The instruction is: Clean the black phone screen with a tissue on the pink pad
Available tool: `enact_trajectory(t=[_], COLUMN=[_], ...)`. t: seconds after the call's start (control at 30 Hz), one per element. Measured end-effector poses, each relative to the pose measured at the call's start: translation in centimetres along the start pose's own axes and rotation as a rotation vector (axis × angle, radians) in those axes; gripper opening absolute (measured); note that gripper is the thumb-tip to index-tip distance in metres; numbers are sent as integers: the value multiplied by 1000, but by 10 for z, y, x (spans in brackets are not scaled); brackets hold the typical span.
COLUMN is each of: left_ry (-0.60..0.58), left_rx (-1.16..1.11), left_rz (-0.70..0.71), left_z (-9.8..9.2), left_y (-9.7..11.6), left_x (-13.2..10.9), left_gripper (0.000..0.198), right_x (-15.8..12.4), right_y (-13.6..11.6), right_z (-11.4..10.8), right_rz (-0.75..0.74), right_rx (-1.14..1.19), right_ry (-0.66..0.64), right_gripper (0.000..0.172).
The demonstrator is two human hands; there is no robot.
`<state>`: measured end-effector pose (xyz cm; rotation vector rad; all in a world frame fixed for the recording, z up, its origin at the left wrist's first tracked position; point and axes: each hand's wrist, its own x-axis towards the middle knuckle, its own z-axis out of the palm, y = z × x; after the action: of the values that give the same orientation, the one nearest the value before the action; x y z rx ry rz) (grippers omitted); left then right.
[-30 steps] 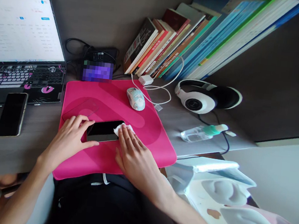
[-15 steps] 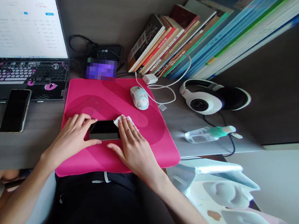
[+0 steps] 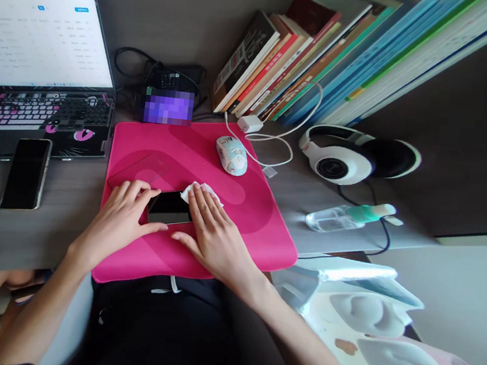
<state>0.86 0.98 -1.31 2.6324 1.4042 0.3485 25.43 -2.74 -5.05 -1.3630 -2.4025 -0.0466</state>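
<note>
A black phone point(image 3: 169, 208) lies face up on the pink desk mat point(image 3: 263, 240). My left hand point(image 3: 128, 210) holds its left end, fingers at the far edge and thumb at the near edge. My right hand point(image 3: 215, 232) presses a folded white tissue point(image 3: 190, 190) onto the phone's right part; its fingers lie straight and close together, thumb apart. The phone's right end is hidden beneath that hand. Left of the phone's far side, a thin transparent sheet point(image 3: 143, 171) rests on the mat. A patterned mouse point(image 3: 231, 155) sits beyond my right hand.
At the left are a laptop point(image 3: 52, 120) and a second phone point(image 3: 26, 174). Books point(image 3: 257, 61) lean at the back. A white charger point(image 3: 250, 124) with cable, headphones point(image 3: 338, 161) and a clear spray bottle point(image 3: 336, 219) stand or lie at the right. White plastic bags point(image 3: 356, 277) are below the desk edge.
My right hand and the tissue have shifted slightly left along the phone. My left hand keeps its hold on the phone. The camera view has tilted a little.
</note>
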Motion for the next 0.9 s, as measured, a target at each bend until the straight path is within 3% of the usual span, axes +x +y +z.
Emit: enact_trajectory(t=[0.4,0.7,0.9], left_ry=[-2,-2,-4], left_rx=[38,50,97], left_rz=[8,20,18], left_z=[1,2,2], left_y=[1,1,3], left_x=[0,-1,-1], left_gripper=[66,65,68], right_x=[-17,4,-4], right_y=[-29,-8,-21], right_z=[-6,6,0], right_rz=[0,-31,-26], right_rx=[-91,-38,-64], right_ry=[-11,30,19], right_gripper=[97,85,90])
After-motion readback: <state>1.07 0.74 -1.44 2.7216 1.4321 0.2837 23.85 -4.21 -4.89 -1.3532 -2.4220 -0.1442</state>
